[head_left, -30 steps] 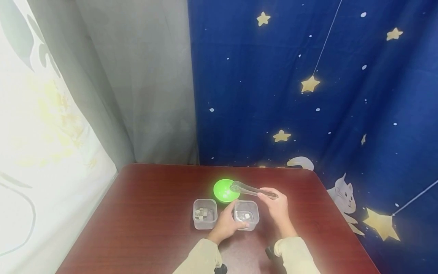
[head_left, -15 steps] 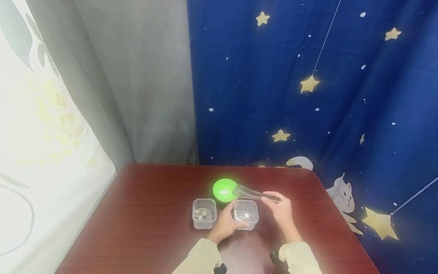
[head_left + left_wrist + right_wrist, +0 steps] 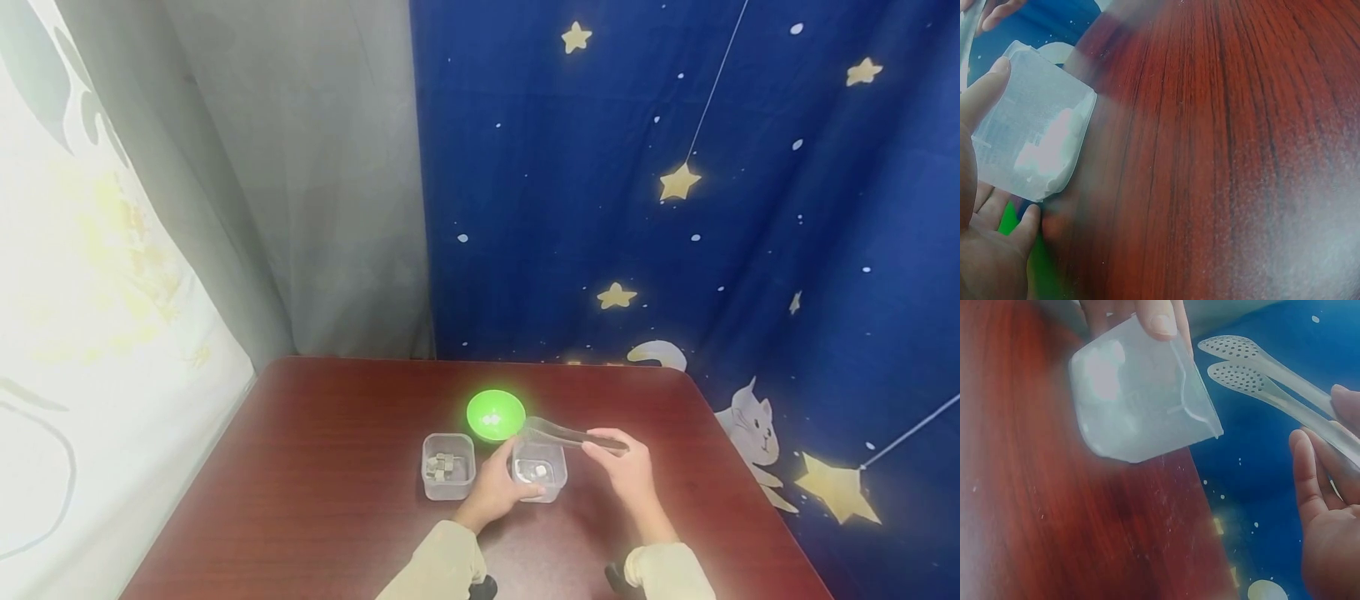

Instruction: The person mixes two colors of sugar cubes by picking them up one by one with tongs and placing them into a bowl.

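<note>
My left hand [image 3: 495,487] grips a clear square plastic tub [image 3: 552,493], thumb on its near side and fingers at the left and behind. A small white cube [image 3: 541,471] lies inside. In my right hand [image 3: 626,468] is a pair of clear tongs [image 3: 573,437], pinched by the handle between thumb and fingers. Their perforated heads hover over the tub's far rim. The right wrist view shows the perforated heads [image 3: 1235,376] slightly apart with nothing between them. Beyond the tub, a green bowl [image 3: 517,407] holds several small white pieces [image 3: 491,420].
A second clear tub [image 3: 448,493], with several small greyish cubes [image 3: 441,467] in it, stands left of my left hand. All of it is on a dark red wooden table [image 3: 322,467]. Grey and starry blue curtains [image 3: 540,208] hang behind the table's far edge.
My right hand has drawn the tongs back from over the green bowl, rightward and nearer, to above the held tub. The left hand and both tubs have stayed put.
</note>
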Motion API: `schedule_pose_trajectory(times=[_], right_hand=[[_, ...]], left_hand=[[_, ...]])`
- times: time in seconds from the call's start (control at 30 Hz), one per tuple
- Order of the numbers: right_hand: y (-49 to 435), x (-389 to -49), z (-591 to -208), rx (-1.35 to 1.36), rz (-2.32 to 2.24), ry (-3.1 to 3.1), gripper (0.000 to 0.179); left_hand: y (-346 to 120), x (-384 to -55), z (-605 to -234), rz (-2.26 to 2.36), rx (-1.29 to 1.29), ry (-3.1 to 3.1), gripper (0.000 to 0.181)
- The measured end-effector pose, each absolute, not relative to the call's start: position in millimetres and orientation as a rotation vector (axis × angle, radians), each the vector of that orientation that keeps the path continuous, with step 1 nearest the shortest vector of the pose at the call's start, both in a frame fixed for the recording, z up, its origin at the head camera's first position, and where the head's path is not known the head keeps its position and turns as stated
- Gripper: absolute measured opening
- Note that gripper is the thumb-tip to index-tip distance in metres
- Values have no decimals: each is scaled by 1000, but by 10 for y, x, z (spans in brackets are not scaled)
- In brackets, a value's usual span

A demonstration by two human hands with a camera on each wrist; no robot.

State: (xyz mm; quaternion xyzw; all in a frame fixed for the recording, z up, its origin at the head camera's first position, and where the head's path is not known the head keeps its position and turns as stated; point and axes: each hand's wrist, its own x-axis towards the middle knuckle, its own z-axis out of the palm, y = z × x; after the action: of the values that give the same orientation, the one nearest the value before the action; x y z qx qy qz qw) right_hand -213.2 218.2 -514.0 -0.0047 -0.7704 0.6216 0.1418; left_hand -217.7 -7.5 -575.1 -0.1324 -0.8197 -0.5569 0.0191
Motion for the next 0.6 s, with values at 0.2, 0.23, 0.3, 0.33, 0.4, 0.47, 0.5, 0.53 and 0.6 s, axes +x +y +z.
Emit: schedule_pose_trajectory(times=[0.2, 0.23, 0.3, 0.33, 0.4, 0.47, 0.5, 0.53, 0.6], right_hand=[[2245, -2087, -5149, -22, 1789, -2260, 27], [2250, -2082, -5151, -17, 1785, -2268, 27], [2257, -2071, -5155, -1, 1770, -2282, 28], [2258, -2066, -5157, 8, 1764, -2288, 28], [2259, -2058, -5160, 17, 1746, -2305, 29], [2256, -2049, -5160, 35, 1722, -2326, 30], [2254, -2045, -5158, 43, 1707, -2338, 30], [2252, -2042, -5156, 50, 1691, -2349, 30], [2247, -2036, -5148, 65, 1653, -2370, 30]], left_hand=[[-76, -2174, -5741, -1715, -428, -2538, 95], [-76, -2174, -5741, -1709, -425, -2541, 96], [-75, -2171, -5737, -1705, -417, -2548, 97], [-74, -2172, -5735, -1702, -412, -2552, 98], [-73, -2171, -5732, -1702, -400, -2560, 98], [-75, -2169, -5731, -1701, -388, -2568, 97], [-75, -2170, -5732, -1698, -386, -2571, 97], [-75, -2172, -5736, -1692, -384, -2575, 97], [-77, -2173, -5738, -1685, -381, -2579, 97]])
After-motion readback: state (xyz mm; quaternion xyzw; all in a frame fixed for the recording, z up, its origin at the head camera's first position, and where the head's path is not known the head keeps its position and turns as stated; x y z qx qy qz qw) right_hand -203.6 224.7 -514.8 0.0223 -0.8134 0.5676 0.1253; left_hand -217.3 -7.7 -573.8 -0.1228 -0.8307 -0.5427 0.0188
